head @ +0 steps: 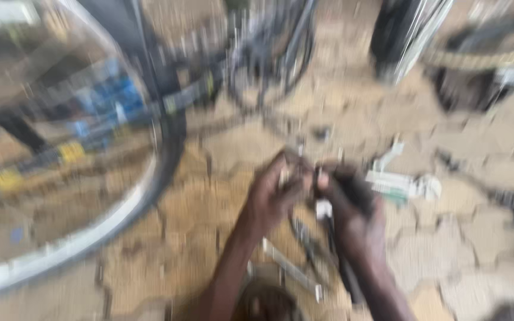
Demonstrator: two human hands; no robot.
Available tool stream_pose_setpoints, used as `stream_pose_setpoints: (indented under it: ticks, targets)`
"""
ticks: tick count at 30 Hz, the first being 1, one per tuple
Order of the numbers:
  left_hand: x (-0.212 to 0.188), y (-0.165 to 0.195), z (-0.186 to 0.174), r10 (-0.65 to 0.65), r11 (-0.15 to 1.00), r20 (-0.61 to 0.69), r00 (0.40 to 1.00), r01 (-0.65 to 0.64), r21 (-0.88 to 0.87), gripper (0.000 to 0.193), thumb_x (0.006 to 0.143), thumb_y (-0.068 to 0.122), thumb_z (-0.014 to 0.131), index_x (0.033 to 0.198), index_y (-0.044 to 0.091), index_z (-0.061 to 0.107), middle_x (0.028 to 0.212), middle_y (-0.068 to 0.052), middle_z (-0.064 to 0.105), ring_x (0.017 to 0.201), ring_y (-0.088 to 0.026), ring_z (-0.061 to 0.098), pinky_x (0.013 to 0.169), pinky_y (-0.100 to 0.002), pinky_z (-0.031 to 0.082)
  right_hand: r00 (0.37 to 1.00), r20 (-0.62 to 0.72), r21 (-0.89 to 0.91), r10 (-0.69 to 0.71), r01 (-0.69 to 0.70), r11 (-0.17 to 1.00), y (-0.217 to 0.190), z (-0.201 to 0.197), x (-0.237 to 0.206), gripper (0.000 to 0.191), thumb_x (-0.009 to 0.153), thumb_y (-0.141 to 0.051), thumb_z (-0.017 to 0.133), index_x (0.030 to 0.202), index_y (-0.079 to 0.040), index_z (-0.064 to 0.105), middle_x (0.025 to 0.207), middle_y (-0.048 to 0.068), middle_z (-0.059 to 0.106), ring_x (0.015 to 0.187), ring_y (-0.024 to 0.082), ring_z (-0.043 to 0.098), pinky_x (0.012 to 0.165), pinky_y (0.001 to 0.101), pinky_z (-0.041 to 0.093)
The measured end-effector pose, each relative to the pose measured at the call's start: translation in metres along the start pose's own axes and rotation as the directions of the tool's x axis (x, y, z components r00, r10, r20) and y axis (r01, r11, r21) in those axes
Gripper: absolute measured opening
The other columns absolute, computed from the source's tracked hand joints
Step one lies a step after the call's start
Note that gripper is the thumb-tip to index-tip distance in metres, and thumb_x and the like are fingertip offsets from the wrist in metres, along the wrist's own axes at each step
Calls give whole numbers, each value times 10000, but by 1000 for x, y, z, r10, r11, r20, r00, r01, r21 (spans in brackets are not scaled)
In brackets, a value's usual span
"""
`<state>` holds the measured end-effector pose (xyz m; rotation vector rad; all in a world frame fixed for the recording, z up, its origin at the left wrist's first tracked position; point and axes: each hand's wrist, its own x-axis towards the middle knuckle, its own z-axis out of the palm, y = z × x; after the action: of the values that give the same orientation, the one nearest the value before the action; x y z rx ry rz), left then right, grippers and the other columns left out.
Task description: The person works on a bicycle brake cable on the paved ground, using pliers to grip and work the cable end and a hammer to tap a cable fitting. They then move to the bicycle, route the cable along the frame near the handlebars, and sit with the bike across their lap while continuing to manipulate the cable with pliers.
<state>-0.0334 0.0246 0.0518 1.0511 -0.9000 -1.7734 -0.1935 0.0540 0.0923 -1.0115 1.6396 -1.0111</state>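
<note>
Cracked tan paving stones [221, 148] covered the ground, the whole view smeared by motion blur. Both hands met just right of the big bicycle wheel [90, 232], whose silver rim curved away to their left. The left hand [272, 193] was curled around a small metal part [285, 175], fingers clenched on it. The right hand [352, 208] gripped a dark slim tool [328, 229] with a pale band, its tip pressed against that part. Below the hands, right of the wheel, a flat silver wrench [290, 270] lay on the paving. Farther right sat a crumpled white and green wrapper [403, 184].
</note>
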Motion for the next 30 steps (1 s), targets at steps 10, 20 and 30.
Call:
stream_pose_setpoints:
  ticks: [10,20,30]
  targets:
    - [-17,147,9,721,677,-218,657,-602,424,205,926,98,715,1129,74,698,1021,-80,764,923,-163,727,837,-283,584,970,200,-468,-141,221,855,162,-61,158,433,817,-199,861,1235,-193,748,1034,-18,753,761,109,775,766,286,640]
    - [-12,307,-12,981,-79,122,148,-268,960,200,946,194,629,1103,72,613,1025,-138,674,992,-354,630,897,-506,465,885,315,-541,-343,465,701,-167,-109,157,386,908,-387,691,1207,-151,755,734,6,781,662,135,735,648,303,604]
    - [7,445,-37,910,-381,80,406,748,543,590,1073,590,373,1264,120,674,1146,-55,684,1093,-213,593,1110,-498,318,848,165,397,-504,410,821,-410,-8,291,327,995,-181,574,1269,-16,644,1056,71,769,852,157,689,792,315,571]
